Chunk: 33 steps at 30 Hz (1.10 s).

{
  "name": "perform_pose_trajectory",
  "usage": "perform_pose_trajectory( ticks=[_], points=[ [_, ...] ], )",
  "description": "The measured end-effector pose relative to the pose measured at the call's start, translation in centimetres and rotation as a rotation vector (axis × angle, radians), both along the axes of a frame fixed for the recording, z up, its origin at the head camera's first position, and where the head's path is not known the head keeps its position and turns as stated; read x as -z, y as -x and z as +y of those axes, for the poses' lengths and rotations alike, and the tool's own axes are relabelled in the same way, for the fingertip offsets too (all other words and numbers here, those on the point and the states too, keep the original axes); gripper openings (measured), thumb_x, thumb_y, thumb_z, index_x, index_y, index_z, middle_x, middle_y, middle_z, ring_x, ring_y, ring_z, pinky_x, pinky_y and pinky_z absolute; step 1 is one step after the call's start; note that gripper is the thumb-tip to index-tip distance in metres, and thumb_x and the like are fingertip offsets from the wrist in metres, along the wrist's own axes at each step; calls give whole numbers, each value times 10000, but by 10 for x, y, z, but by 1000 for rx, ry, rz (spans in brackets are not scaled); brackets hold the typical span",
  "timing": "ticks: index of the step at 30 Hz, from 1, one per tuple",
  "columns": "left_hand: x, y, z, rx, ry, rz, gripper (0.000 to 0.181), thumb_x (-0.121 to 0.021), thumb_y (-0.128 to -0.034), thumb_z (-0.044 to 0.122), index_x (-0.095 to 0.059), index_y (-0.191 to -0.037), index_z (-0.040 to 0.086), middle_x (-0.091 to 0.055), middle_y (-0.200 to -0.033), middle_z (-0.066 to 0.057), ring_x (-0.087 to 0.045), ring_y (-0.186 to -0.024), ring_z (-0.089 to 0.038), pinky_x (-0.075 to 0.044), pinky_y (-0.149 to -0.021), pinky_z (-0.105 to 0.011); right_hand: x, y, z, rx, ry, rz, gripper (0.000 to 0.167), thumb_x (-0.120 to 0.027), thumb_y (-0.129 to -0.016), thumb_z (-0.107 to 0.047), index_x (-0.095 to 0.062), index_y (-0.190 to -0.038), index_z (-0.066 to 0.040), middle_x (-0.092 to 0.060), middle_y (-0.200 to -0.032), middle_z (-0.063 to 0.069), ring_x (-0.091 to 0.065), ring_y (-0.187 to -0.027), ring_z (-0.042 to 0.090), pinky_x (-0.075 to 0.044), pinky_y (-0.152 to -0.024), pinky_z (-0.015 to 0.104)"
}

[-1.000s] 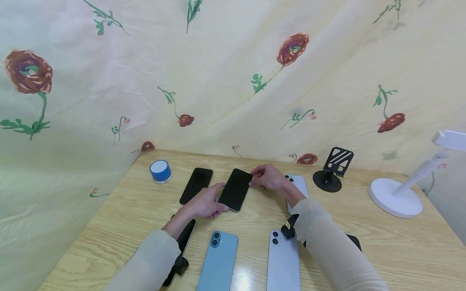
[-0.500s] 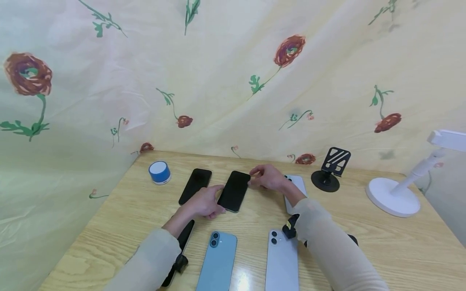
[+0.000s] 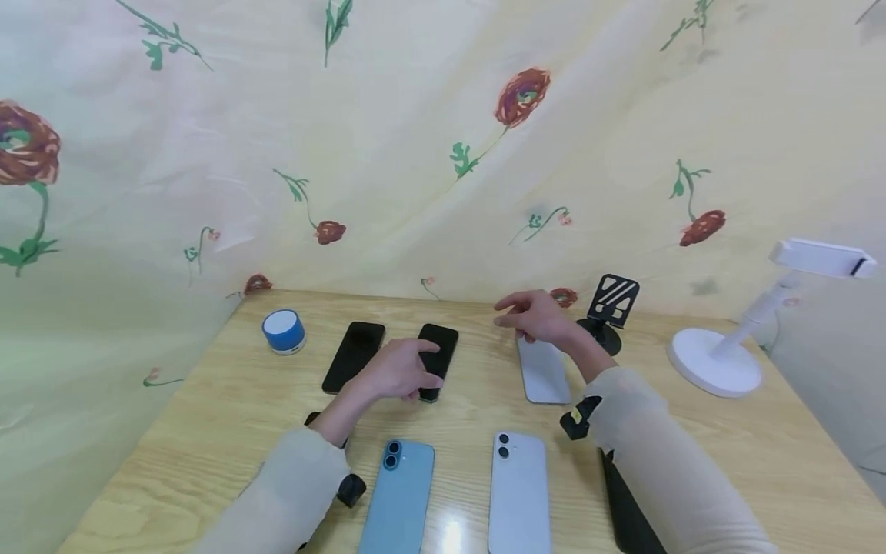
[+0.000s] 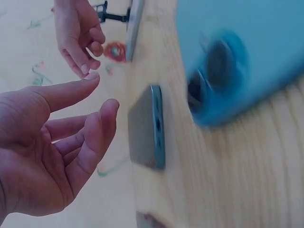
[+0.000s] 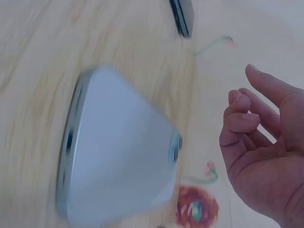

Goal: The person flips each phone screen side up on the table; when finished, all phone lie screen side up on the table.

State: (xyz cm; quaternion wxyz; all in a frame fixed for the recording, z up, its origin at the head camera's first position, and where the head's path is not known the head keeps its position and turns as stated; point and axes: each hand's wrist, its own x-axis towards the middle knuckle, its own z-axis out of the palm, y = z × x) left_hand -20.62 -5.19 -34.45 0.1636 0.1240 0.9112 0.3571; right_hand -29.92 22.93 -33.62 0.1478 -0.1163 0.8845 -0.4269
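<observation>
One black face-up phone (image 3: 446,355) lies at the frame's centre, partly behind the left hand (image 3: 396,367), whose loosely spread fingers hold nothing. A second black phone (image 3: 353,358) lies left of it. Face down are one blue phone (image 3: 398,500), bottom centre, and two pale phones (image 3: 519,492). The right hand (image 3: 540,315), half a second ago at the centre phone's edge, now hovers by the upper pale phone (image 3: 545,375), loosely curled and holding nothing.

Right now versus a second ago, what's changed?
Left hand came off the middle black phone and hovers above it; right hand let go too and moved right, toward the far pale phone. Middle black phone, blue phone and black stand stayed put.
</observation>
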Motion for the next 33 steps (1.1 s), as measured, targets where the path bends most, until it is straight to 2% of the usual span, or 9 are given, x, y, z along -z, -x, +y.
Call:
perform_pose_trajectory(
  ticks=[5,7,9,12,14,16,21,27,33],
  points=[
    [-2,4,26,61,-40,-3,596,-793,-958,185,-579,-1501,61,-754,-791,-95,-638,-522,-180,-525,-528,-276,-1,-3,29,39,-22,7,413,-712,-1020,-177,-649,-1390,-6,-659,-1080,216,-569,-710,193,-518,-620,297],
    [-2,5,37,78,-48,2,589,-801,-950,186,-595,-1486,55,-766,-822,-97,-661,-536,-196,-535,-527,-276,1,-6,39,55,-31,14,404,-711,-1021,-172,-656,-1383,-2,-614,-1160,183,-583,-744,201,-535,-634,292],
    [-1,6,47,86,-56,3,583,-810,-942,188,-609,-1474,60,-776,-882,-82,-702,-584,-227,-561,-544,-286,2,-8,47,76,-38,7,401,-711,-1022,-176,-660,-1384,-10,-597,-1170,174,-591,-763,206,-549,-651,292],
    [1,7,62,82,-70,-18,576,-816,-937,192,-621,-1467,80,-781,-957,-71,-739,-663,-258,-590,-574,-299,7,-11,59,107,-49,-13,406,-712,-1026,-195,-661,-1392,-26,-626,-1144,156,-606,-788,212,-564,-679,298],
    [2,8,73,84,-82,-36,576,-816,-939,194,-621,-1470,87,-783,-978,-71,-742,-682,-257,-590,-584,-292,11,-12,66,127,-53,-30,406,-710,-1028,-198,-660,-1397,-35,-682,-1062,171,-615,-800,215,-566,-698,299],
    [3,10,84,90,-100,-53,580,-819,-936,187,-618,-1470,79,-781,-977,-74,-733,-679,-251,-589,-587,-292,14,-15,73,140,-55,-38,401,-701,-1032,-193,-656,-1397,-32,-701,-1054,155,-623,-822,213,-559,-711,289],
    [6,14,106,98,-96,-77,598,-832,-926,188,-612,-1466,52,-772,-910,-64,-692,-607,-207,-557,-559,-273,24,-17,84,168,-53,-37,401,-692,-1030,-161,-652,-1408,-37,-691,-1106,144,-644,-855,204,-553,-740,256],
    [14,18,123,77,-72,-115,635,-836,-918,167,-589,-1485,23,-695,-653,-87,-601,-500,-166,-476,-504,-229,30,-17,85,163,-56,-37,420,-692,-1031,-159,-641,-1432,-44,-710,-1132,168,-668,-850,191,-581,-761,255],
    [19,20,135,79,-66,-112,682,-855,-889,128,-568,-1493,-10,-666,-608,-70,-596,-487,-149,-451,-472,-208,33,-16,81,184,-59,-64,401,-700,-1025,-165,-661,-1405,-47,-727,-1088,160,-667,-808,177,-581,-709,254]
  ],
)
